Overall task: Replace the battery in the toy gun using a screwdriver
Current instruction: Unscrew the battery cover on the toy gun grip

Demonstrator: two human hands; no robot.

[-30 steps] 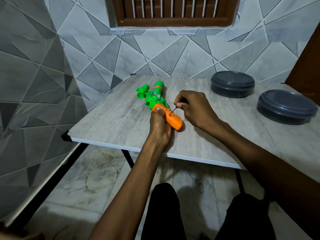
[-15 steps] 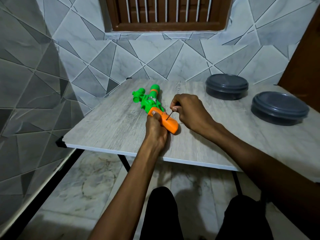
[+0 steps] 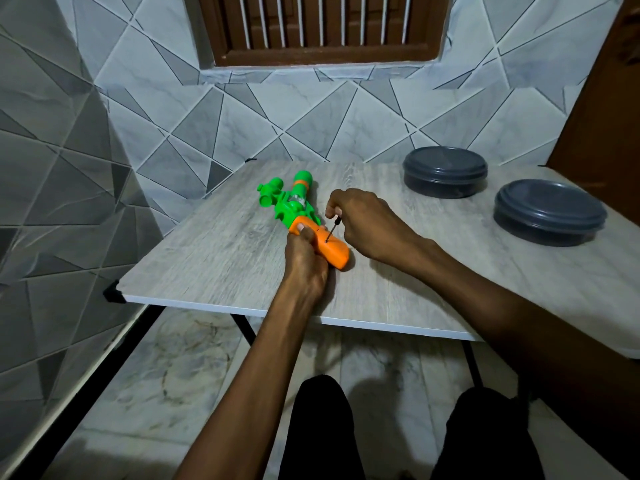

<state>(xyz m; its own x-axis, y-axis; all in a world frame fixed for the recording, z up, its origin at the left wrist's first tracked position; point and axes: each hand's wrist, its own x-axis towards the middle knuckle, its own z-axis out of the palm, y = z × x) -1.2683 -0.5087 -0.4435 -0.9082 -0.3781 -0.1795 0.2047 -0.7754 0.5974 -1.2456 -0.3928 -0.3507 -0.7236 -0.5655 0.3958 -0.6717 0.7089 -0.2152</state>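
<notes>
Toy gun [image 3: 294, 211] in left grip [image 3: 304, 259], screwdriver [image 3: 331, 232] in right grip [image 3: 367, 223] (two lidded containers [image 3: 445, 171] beyond)

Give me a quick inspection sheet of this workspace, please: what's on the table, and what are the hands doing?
Surface: grey wood-grain table.
Job's things: green and orange toy gun lying flat; screwdriver, tip on its orange handle.
Clutter: two dark grey lidded containers, far right.
Grips: left hand holds the handle; right hand pinches the screwdriver.
Cables: nothing seen.
Surroundings: tiled walls, barred window.
</notes>
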